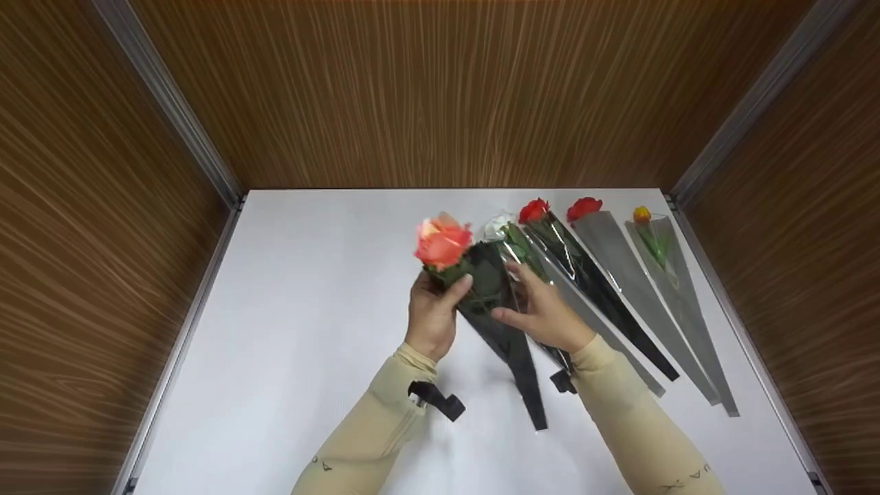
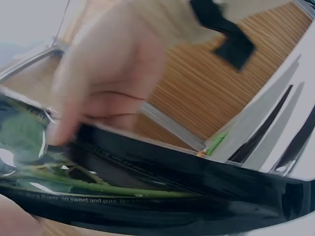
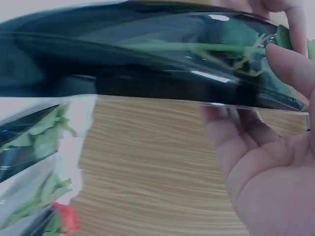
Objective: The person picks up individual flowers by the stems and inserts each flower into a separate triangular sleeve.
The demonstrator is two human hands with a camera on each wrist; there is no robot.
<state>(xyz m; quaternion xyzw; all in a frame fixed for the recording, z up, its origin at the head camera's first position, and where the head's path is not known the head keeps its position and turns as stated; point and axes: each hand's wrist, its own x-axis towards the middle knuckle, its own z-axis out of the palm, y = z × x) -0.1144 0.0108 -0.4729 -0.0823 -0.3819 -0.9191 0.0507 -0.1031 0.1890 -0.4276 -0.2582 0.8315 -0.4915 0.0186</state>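
Observation:
A coral-pink wrapped rose [image 1: 443,242] in a dark see-through sleeve slants over the white table. My left hand [image 1: 433,320] grips its upper end just below the bloom, thumb over the front and fingers behind. On the sleeve's other side, my right hand [image 1: 546,313] touches the edge, its thumb and fingers spread apart. It is blurred in the left wrist view, where a green stem and printed lettering show through the sleeve [image 2: 197,184]. Part of the right hand's fingers is hidden behind the sleeve. The bloom lies outside both wrist views.
To the right, several wrapped flowers lie slanting on the table: a white one [image 1: 498,225], two red roses [image 1: 534,210] and a yellow-orange tulip [image 1: 641,214] near the right edge. Wood-grain panels [image 1: 440,96] enclose the back and sides of the white table [image 1: 295,289].

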